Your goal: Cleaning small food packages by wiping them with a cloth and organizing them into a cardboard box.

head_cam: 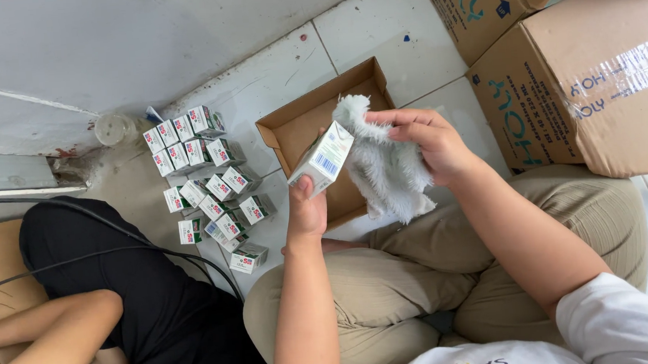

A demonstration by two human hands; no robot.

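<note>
The left hand (307, 210) grips a small white box (323, 159) from below; the right hand (424, 137) clutches a fluffy white cloth (389, 173) against it. Behind them sits an open cardboard tray (296, 126) on the tiled floor (389, 30). Similar boxes (204, 180) cluster to the left, near another person's arm (40, 343). Large cartons (594, 84) stand to the right.

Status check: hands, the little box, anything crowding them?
Left hand grips small white box. Right hand presses fluffy white cloth against it. Nothing blocking.

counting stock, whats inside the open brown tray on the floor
The tray shows a bare cardboard bottom at its left end. The rest is hidden behind the small box in the left hand and the white cloth in the right hand.
</note>
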